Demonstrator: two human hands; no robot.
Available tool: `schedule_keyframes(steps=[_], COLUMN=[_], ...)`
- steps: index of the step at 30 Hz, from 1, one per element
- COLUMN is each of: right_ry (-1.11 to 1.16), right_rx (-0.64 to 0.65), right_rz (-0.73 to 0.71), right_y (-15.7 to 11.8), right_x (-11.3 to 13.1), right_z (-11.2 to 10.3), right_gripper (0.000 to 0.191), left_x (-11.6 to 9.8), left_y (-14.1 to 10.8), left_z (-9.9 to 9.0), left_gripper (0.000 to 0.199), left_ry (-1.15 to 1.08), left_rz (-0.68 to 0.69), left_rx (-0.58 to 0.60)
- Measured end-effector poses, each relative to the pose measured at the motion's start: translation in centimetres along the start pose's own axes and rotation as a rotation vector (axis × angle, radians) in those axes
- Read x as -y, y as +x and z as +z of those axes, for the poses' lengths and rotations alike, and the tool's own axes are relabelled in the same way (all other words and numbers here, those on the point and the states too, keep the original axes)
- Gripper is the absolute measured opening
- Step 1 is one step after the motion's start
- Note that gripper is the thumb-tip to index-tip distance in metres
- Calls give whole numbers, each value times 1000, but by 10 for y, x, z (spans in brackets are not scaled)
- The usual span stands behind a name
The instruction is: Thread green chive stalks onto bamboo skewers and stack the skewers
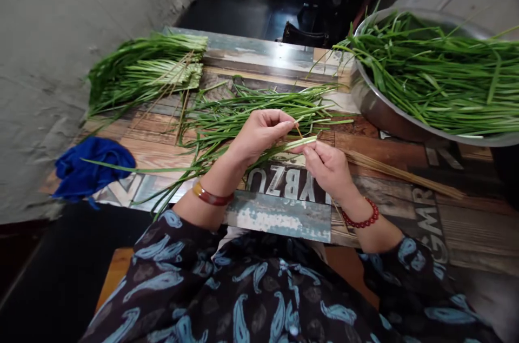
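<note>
My right hand (329,165) is closed on a small bunch of garlic chives (302,143) near its pale stem ends, which point right. The green leaves trail left under my left forearm and toward the table's near edge. Between thumb and fingertips, my left hand (265,132) pinches a thin tan straw strand (299,131) that runs down to the stems. Whether the strand goes fully round the bunch is hidden by the fingers. Just beyond both hands lies a loose pile of chives (259,107).
Bundled chives (162,70) with straw strands lie at the far left. A crumpled blue cloth (95,165) rests at the left edge. Right of me, a metal basin (367,91) is heaped with chives. Long straw strands (409,175) lie below it on the wood-patterned table (279,218).
</note>
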State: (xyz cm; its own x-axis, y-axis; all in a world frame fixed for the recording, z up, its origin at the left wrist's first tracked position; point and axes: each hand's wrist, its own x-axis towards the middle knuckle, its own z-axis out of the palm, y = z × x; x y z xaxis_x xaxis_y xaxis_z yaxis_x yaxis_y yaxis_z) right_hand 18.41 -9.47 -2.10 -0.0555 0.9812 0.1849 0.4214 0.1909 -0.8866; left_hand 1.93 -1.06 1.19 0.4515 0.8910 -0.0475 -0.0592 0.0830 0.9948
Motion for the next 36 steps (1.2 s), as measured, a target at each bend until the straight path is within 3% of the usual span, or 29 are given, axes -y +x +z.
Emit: schedule_keyframes(steps=[16,26,36], right_ry=[-24,-16,-16], right_rx=[-20,-6,-15], right_rz=[-8,-13,-9], right_y=[2,1,2], right_x=[1,2,4], right_z=[0,0,0], right_gripper=[30,31,30], left_x=[-1,-1,-1], left_y=[0,-1,-1], left_z=[4,2,4], left_gripper=[15,18,17], left_ry=[132,54,88], left_rz=[91,32,64], left_rx=[-74,-52,-77])
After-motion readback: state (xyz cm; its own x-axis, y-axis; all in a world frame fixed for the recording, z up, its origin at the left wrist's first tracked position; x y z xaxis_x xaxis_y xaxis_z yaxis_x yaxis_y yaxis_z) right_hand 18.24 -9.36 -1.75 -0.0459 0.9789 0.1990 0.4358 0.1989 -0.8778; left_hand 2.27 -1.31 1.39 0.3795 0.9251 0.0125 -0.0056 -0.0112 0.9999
